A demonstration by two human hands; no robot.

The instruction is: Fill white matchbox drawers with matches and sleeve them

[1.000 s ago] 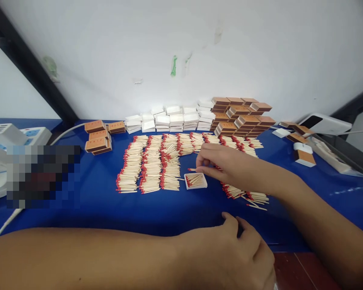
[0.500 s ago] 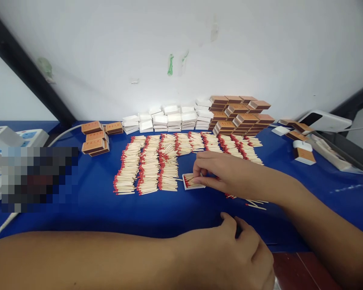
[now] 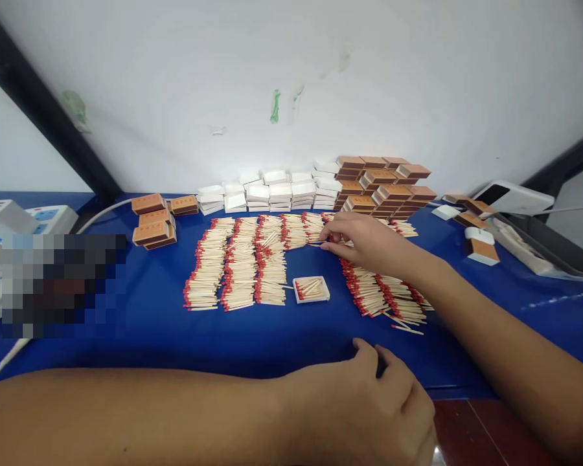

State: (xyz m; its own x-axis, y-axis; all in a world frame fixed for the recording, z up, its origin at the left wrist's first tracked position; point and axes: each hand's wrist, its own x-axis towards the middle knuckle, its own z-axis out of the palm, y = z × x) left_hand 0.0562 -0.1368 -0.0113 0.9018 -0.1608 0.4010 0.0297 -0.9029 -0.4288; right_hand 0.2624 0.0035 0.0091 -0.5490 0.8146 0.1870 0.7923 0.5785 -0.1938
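Note:
My right hand bends over the matches on the far right side. Its thumb and forefinger close on a match, whose pale stick shows at the fingertips. Nearer me, a white matchbox tray lies on the blue table, partly filled with red-headed matches. My left hand rests low in front, by the table's near edge, fingers curled. Its palm side is hidden, so I cannot see whether it holds anything. Rows of matches lie left of the tray, and more matches lie right of it.
White trays are stacked along the wall, beside orange-brown matchbox sleeves. More matchboxes stand left. A power strip and a blurred dark object lie far left; a grey bin is at right.
My right hand has moved from the tray up and slightly right to the matches beyond it, uncovering the tray. My left hand stays in nearly the same place.

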